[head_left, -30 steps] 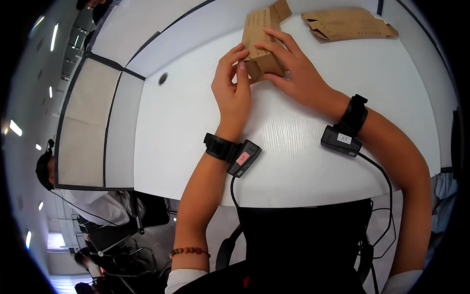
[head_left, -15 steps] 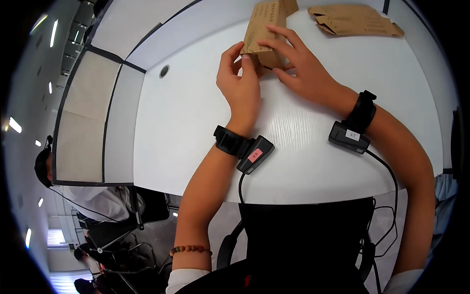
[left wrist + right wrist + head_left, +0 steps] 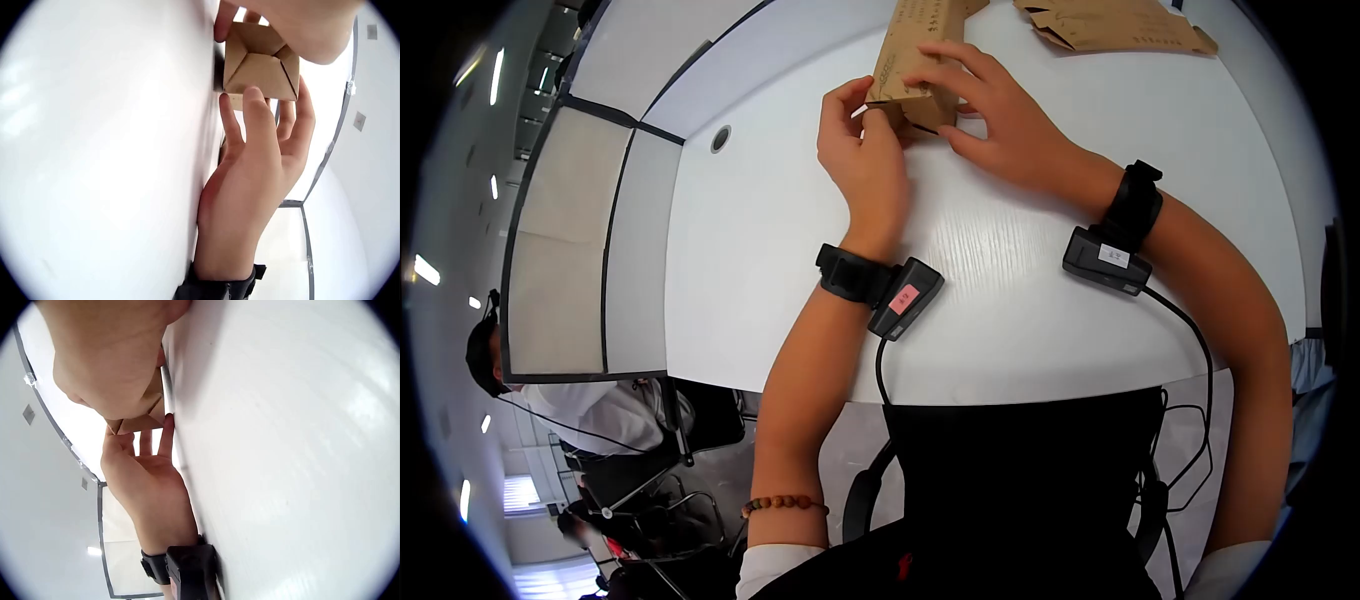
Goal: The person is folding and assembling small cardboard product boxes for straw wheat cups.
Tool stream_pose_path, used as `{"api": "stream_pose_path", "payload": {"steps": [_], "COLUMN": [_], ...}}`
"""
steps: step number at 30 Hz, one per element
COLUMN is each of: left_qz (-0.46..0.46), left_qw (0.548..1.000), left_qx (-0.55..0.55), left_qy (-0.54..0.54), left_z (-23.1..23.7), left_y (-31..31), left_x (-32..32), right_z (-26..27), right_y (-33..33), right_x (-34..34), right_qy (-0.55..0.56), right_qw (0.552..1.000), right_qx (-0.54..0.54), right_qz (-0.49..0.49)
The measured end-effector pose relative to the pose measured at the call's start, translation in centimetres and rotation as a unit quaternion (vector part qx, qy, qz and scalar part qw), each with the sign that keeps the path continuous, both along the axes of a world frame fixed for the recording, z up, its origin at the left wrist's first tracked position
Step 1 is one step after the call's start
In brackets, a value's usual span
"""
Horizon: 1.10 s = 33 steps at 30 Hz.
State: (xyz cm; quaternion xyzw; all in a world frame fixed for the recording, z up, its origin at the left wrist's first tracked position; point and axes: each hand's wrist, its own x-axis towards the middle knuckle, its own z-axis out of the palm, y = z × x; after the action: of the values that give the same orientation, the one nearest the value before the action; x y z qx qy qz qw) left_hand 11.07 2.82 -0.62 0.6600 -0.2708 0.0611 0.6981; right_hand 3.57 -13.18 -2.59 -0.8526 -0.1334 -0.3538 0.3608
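Observation:
A brown cardboard box (image 3: 915, 60) with printing lies lengthwise at the top of the head view. The left hand (image 3: 865, 165) grips its near left corner between thumb and fingers. Spread over the top and right side, the right hand (image 3: 1010, 125) holds the box, thumb by the near end. In the left wrist view, folded flaps show at the box end (image 3: 265, 72), between the left hand (image 3: 312, 28) and right hand (image 3: 244, 181). The right wrist view shows the right hand (image 3: 106, 356) covering much of the box (image 3: 140, 424), the left hand (image 3: 159, 494) beyond.
A flattened brown carton (image 3: 1115, 25) lies at the back right of the white table (image 3: 750, 250). A round cable hole (image 3: 720, 139) is at the back left. Partition panels (image 3: 565, 230) border the desk, and another person (image 3: 580, 410) sits beyond them at left.
The left thumb has shifted down to the box's near edge. The right hand keeps its hold, with its fingers a little more spread. Box and carton now sit higher in the head view.

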Motion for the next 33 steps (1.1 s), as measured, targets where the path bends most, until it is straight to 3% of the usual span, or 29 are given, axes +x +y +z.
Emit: {"api": "stream_pose_path", "payload": {"steps": [4,5,7,9,11,16,20,26,33], "left_qz": [0.010,0.021,0.005,-0.018,-0.018,0.074,0.095,0.123,0.092], "left_qw": [0.980,0.975,0.974,0.914,0.859,0.814,0.787,0.746,0.706], "left_qx": [0.172,0.191,0.153,0.213,0.297,0.378,0.455,0.499,0.544], "left_qy": [-0.101,-0.112,-0.169,-0.345,-0.417,-0.436,-0.406,-0.423,-0.444], "left_z": [0.8,1.0,0.7,1.3,1.9,3.5,3.8,3.4,4.2], "left_y": [0.7,0.6,0.5,1.0,1.8,2.7,2.4,2.5,2.8], "left_x": [0.3,-0.1,0.2,1.2,1.2,-0.2,-2.2,-3.7,-4.1], "right_z": [0.1,-0.3,-0.4,-0.8,-1.0,-0.9,-0.5,-0.4,-0.5], "right_y": [-0.3,-0.4,-0.5,-0.6,-0.9,-0.6,-0.5,-0.3,-0.1], "right_x": [0.3,0.4,0.2,0.6,0.8,0.8,0.6,0.5,0.7], "right_qy": [-0.046,-0.063,-0.003,-0.005,-0.005,-0.020,-0.004,0.008,-0.014], "right_qw": [0.996,0.992,0.992,0.993,0.993,0.993,0.993,0.992,0.990], "right_qx": [0.021,0.038,0.114,0.093,0.097,0.083,0.080,0.079,0.053], "right_qz": [-0.075,-0.106,-0.061,-0.069,-0.064,-0.082,-0.087,-0.093,-0.131]}}
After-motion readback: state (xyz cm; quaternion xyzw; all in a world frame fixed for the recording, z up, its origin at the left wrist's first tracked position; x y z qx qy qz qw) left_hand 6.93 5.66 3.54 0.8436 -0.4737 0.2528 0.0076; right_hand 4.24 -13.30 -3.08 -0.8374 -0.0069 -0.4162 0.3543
